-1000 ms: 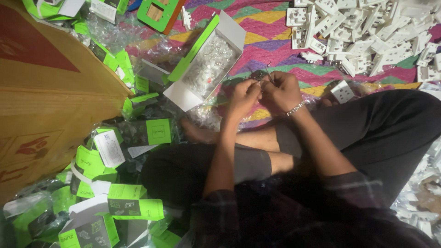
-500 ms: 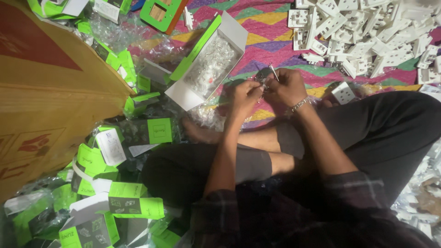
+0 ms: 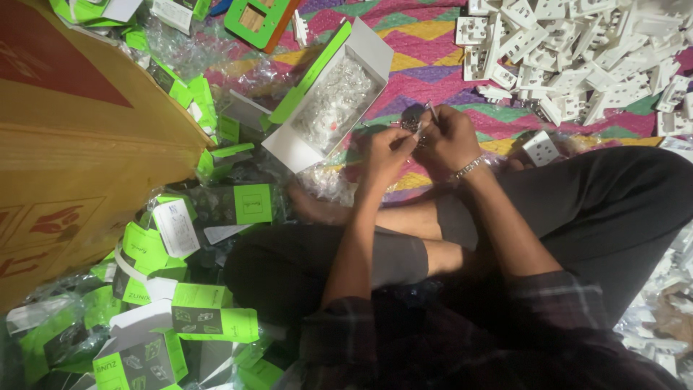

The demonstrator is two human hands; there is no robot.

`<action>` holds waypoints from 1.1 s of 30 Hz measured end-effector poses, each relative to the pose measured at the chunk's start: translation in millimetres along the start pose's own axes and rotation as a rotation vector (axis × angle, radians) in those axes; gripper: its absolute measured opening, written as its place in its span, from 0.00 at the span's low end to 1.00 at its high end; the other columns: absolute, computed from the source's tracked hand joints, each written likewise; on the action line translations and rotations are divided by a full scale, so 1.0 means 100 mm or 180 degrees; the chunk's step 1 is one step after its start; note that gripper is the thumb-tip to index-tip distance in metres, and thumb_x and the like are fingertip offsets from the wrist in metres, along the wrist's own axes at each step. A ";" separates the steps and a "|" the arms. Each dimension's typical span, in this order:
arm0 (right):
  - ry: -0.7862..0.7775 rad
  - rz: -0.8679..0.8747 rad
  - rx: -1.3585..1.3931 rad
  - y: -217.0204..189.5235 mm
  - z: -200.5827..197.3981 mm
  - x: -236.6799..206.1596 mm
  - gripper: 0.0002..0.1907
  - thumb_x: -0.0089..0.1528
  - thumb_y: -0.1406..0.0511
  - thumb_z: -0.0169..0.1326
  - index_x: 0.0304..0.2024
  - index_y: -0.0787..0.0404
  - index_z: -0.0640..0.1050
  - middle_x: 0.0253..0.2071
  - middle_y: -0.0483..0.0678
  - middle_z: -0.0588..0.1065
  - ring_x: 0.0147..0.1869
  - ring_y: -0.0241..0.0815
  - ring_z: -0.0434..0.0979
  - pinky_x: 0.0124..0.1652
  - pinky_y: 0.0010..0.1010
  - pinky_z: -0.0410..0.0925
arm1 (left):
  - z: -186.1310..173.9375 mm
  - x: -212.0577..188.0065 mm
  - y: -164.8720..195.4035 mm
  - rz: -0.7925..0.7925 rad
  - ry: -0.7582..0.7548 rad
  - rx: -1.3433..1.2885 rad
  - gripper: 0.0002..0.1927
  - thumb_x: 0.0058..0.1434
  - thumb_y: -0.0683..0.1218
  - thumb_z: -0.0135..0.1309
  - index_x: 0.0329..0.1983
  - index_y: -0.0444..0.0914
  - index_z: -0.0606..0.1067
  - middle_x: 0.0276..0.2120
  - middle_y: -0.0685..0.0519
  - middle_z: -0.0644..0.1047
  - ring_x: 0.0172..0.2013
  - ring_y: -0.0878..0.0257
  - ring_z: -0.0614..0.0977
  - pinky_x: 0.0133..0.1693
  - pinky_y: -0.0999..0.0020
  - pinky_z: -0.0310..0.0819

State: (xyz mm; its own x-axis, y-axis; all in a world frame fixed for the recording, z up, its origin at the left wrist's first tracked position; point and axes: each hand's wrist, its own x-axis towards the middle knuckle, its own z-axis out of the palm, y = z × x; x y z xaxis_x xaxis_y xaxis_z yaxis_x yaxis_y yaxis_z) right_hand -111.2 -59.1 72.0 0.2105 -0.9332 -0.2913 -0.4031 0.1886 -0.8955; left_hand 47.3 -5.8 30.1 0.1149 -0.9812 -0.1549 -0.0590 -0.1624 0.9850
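Note:
I sit cross-legged on a colourful striped cloth [image 3: 433,50]. My left hand [image 3: 384,153] and my right hand [image 3: 449,137], which wears a bracelet at the wrist, meet in front of my knees around a small dark part in a clear plastic wrap [image 3: 415,119]. Both hands pinch it between the fingertips; its exact shape is too small to tell. Just to the left of my hands lies an open white and green box [image 3: 328,97] filled with clear plastic bags.
A large brown cardboard carton [image 3: 79,159] stands at the left. Several small green and white boxes [image 3: 180,303] lie scattered around my left knee. A heap of white plastic socket plates [image 3: 577,58] fills the top right; one single plate [image 3: 540,148] lies by my right knee.
My hands have stayed in front of my knees, working the small wrapped part between the fingers; it now shows a little higher above them.

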 end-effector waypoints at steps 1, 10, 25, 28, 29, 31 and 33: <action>0.0101 -0.0173 0.0041 0.02 0.00 0.02 0.04 0.69 0.71 0.53 0.41 0.68 0.76 0.30 0.45 0.75 0.33 0.32 0.72 0.34 0.27 0.67 | 0.01 -0.01 0.00 -0.0111 0.0016 0.0163 0.09 0.63 0.43 0.60 0.41 0.32 0.81 0.31 0.50 0.83 0.31 0.66 0.81 0.35 0.69 0.76; 0.1011 -0.1093 0.0079 0.38 0.00 0.16 0.07 0.69 0.76 0.45 0.47 0.69 0.74 0.38 0.48 0.74 0.39 0.34 0.72 0.40 0.27 0.68 | -0.04 -0.02 0.36 0.0330 0.0566 0.0921 0.07 0.63 0.44 0.58 0.41 0.36 0.80 0.31 0.45 0.83 0.30 0.57 0.86 0.36 0.65 0.78; -0.1702 -0.2058 -0.1531 -0.92 0.05 -0.76 0.22 0.57 0.61 0.61 0.55 0.55 0.78 0.64 0.50 0.73 0.58 0.51 0.78 0.51 0.38 0.73 | -1.45 0.49 0.11 0.1235 0.0454 0.3291 0.22 0.55 0.45 0.60 0.53 0.36 0.76 0.43 0.41 0.79 0.45 0.42 0.80 0.46 0.48 0.73; -0.1842 -0.1244 -0.1942 -1.05 -0.30 -0.78 0.24 0.59 0.58 0.60 0.58 0.47 0.78 0.63 0.43 0.73 0.53 0.48 0.81 0.48 0.35 0.75 | -1.29 0.53 0.12 0.0860 0.0559 0.3138 0.20 0.52 0.42 0.62 0.49 0.36 0.79 0.39 0.40 0.79 0.43 0.41 0.79 0.41 0.46 0.71; -0.1546 -0.1845 -0.1658 -1.04 -0.38 -0.76 0.23 0.59 0.61 0.58 0.58 0.51 0.79 0.63 0.49 0.74 0.55 0.53 0.80 0.48 0.38 0.74 | -1.26 0.54 0.14 0.0909 0.0564 0.3170 0.16 0.52 0.42 0.62 0.45 0.36 0.80 0.38 0.40 0.79 0.42 0.42 0.80 0.41 0.46 0.71; -0.1232 -0.2111 -0.1195 -0.96 -0.37 -0.70 0.22 0.60 0.64 0.56 0.58 0.55 0.79 0.61 0.53 0.75 0.53 0.55 0.82 0.46 0.39 0.75 | -1.25 0.56 0.19 0.1023 0.0629 0.3284 0.08 0.52 0.42 0.63 0.36 0.37 0.81 0.35 0.41 0.80 0.40 0.42 0.81 0.40 0.46 0.72; -0.1239 -0.1375 -0.0872 -0.84 -0.26 -0.63 0.20 0.62 0.61 0.56 0.56 0.55 0.77 0.59 0.50 0.76 0.45 0.50 0.86 0.41 0.36 0.78 | -1.27 0.58 0.22 0.0753 0.0661 0.3393 0.02 0.54 0.39 0.59 0.31 0.37 0.80 0.33 0.42 0.79 0.39 0.45 0.82 0.41 0.49 0.73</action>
State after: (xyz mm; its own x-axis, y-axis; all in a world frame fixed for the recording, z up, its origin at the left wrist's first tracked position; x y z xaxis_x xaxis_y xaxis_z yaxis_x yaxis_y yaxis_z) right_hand -114.2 -24.2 174.4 0.6919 -0.7185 -0.0704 -0.4117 -0.3126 -0.8560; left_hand 178.9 -52.8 52.7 0.1461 -0.9790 0.1422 -0.9121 -0.0776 0.4025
